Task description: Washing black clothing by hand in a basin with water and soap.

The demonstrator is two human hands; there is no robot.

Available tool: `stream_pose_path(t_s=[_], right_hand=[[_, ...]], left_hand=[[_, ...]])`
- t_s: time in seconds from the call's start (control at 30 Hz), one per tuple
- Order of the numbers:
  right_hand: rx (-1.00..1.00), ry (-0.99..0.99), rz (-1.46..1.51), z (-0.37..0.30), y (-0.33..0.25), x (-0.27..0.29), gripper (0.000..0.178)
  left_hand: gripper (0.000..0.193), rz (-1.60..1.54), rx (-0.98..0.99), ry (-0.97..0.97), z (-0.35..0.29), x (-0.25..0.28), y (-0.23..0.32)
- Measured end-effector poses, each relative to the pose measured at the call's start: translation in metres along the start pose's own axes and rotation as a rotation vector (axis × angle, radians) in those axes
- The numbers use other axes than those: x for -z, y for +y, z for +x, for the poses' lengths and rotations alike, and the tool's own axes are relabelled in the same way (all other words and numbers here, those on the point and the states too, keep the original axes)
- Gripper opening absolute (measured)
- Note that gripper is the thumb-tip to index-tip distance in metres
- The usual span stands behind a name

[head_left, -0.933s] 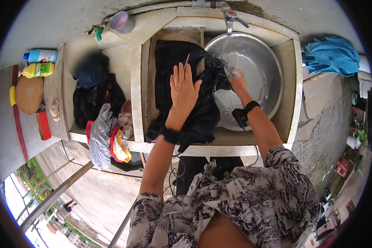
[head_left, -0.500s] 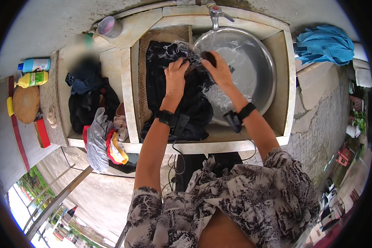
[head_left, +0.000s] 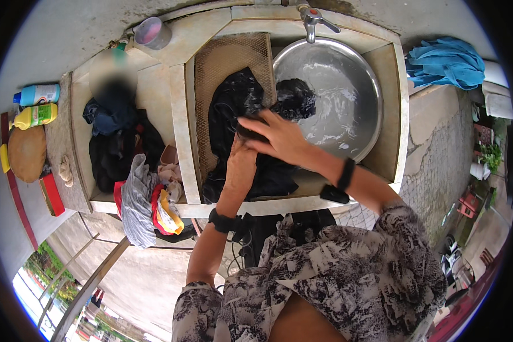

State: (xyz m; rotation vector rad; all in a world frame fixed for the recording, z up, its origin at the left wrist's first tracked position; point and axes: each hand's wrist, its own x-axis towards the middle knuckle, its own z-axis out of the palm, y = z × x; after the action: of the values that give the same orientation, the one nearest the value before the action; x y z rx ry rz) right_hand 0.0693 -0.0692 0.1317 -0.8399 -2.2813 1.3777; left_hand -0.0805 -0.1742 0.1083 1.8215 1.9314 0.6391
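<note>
Over the black cloth [head_left: 239, 91]: right hand [head_left: 285, 139], motion-blurred, its fingers curled around a dark object [head_left: 252, 132] of unclear kind.
Just below that grip: left hand [head_left: 240, 165], on the cloth; its fingertips are hidden, so pinched or spread cannot be told.
Right of the grip: metal basin [head_left: 370, 102], black cloth bunched inside its left side.

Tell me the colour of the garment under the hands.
The garment is black; it shows best in the head view.
</note>
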Motion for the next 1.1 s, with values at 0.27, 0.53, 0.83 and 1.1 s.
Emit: stream_pose_path(t_s=[0.27, 0.53, 0.83, 1.1], right_hand=[[-0.182, 0.237, -0.370, 0.143, 0.036, 0.012, 0.048], [-0.171, 0.144, -0.509, 0.097, 0.020, -0.010, 0.047], [-0.103, 0.021, -0.422, 0.083, 0.021, -0.008, 0.058], [-0.130, 0.248, -0.679, 0.198, 0.055, 0.006, 0.046]], left_hand=[[0.040, -0.004, -0.135, -0.056, 0.026, 0.007, 0.007], [0.043, -0.082, -0.067, -0.038, 0.021, 0.009, 0.005], [0.041, -0.085, -0.075, -0.016, 0.013, -0.001, -0.010], [0.040, -0.089, -0.075, -0.034, 0.021, -0.001, 0.005]])
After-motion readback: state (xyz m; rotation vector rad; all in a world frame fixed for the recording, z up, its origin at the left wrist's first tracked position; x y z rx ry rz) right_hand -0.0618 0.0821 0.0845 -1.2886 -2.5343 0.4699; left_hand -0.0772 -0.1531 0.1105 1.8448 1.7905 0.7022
